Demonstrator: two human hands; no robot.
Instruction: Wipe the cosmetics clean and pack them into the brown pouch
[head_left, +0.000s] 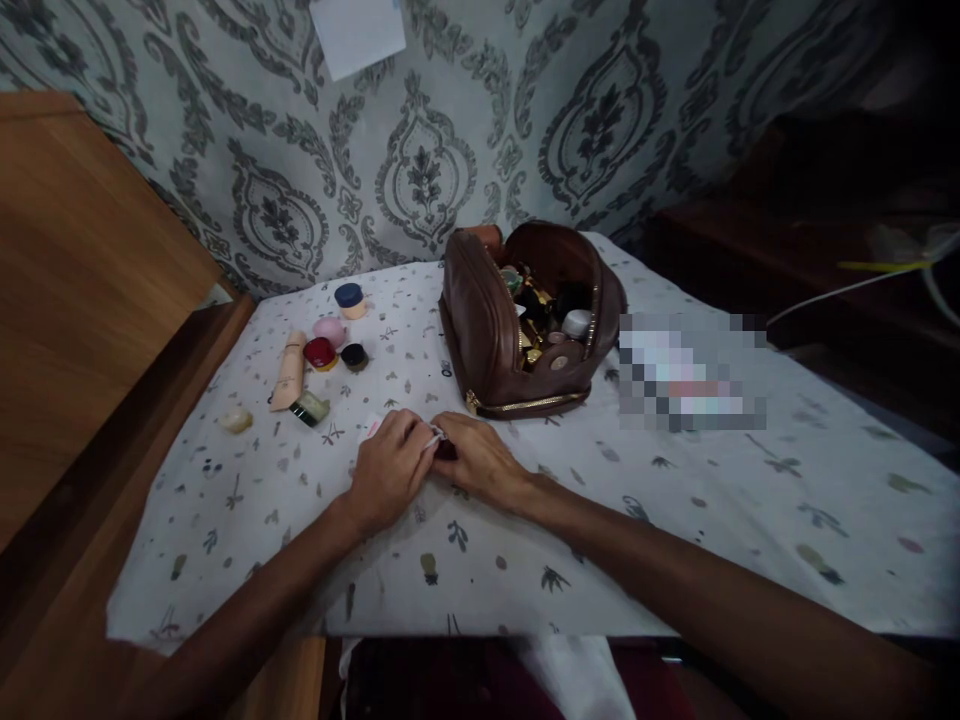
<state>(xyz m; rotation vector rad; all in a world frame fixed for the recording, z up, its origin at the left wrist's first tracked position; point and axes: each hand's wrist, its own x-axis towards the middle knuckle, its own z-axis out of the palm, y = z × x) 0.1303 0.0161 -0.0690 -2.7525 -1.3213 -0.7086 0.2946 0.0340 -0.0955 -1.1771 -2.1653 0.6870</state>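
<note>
My left hand (391, 468) and my right hand (481, 462) meet over the front middle of the cloth-covered table, fingers curled together. A small dark, reddish-brown item (445, 450) shows under the fingers of my right hand; its kind is mostly hidden. Thin white material (434, 437), perhaps tissue or wipe, is pinched between the fingertips of both hands. Something pale with a pink mark (373, 427) peeks out behind my left hand. Just beyond my hands stands a brown leather bag (487, 330), unzipped, with many cosmetic containers inside.
Left of the bag are a blue-lidded jar (349, 300), a pink round container (328, 331), a red jar (322, 353), a black-lidded pot (354, 357), a peach tube (289, 372), a greenish jar (310, 408) and a cream-coloured item (236, 419). A wooden panel (90, 250) borders the left.
</note>
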